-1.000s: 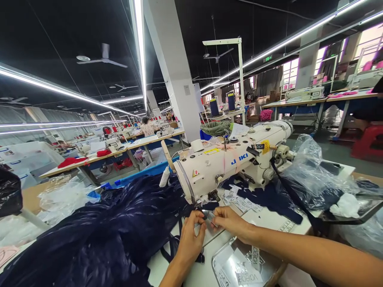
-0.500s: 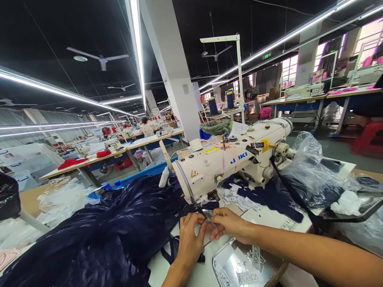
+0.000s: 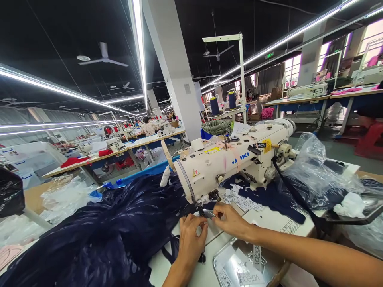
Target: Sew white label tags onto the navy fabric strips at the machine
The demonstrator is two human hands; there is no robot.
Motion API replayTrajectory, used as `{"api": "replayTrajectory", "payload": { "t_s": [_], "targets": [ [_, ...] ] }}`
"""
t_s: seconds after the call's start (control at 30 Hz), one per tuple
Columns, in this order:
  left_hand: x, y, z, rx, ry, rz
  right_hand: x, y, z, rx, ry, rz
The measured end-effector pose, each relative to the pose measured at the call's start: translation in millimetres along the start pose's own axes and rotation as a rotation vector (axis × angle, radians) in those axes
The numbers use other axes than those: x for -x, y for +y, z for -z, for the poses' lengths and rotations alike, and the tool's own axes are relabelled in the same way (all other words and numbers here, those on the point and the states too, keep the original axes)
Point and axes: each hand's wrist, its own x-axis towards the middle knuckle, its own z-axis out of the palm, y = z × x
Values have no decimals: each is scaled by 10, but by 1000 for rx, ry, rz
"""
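Pinching together just under the needle of the sewing machine (image 3: 236, 159), both hands had drawn slightly closer to the presser foot than a second earlier, when they sat a little lower on the bed; the small pale label (image 3: 209, 214) had moved with them toward the needle, which I judged to mean it was being positioned for stitching. The left hand (image 3: 191, 239) had its fingers curled nearly closed, thumb and forefinger nipping the dark strap and the label's near edge. The right hand (image 3: 231, 221), at about three o'clock from the left, gripped the label's far end with fingertips pressed shut. The navy fabric (image 3: 113, 235), glossy and crumpled in soft folds, spread toward nine o'clock of the hands. The machine's body was smooth, cream enamel, long and rounded. Loose printed labels (image 3: 239, 199) lay flat at one o'clock, and a shiny metal tray (image 3: 227, 259) holding more sat at five o'clock. Crinkled clear plastic bags (image 3: 314, 175) bulged at two o'clock.
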Motion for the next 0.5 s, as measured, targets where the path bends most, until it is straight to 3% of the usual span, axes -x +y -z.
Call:
{"api": "replayTrajectory", "payload": {
  "t_s": [0.37, 0.5],
  "targets": [
    [17, 9, -42, -86, 60, -32, 80, -12, 1, 305, -63, 233],
    [9, -18, -49, -60, 60, 22, 74, 105, 72, 323, -94, 139]
  ]
}}
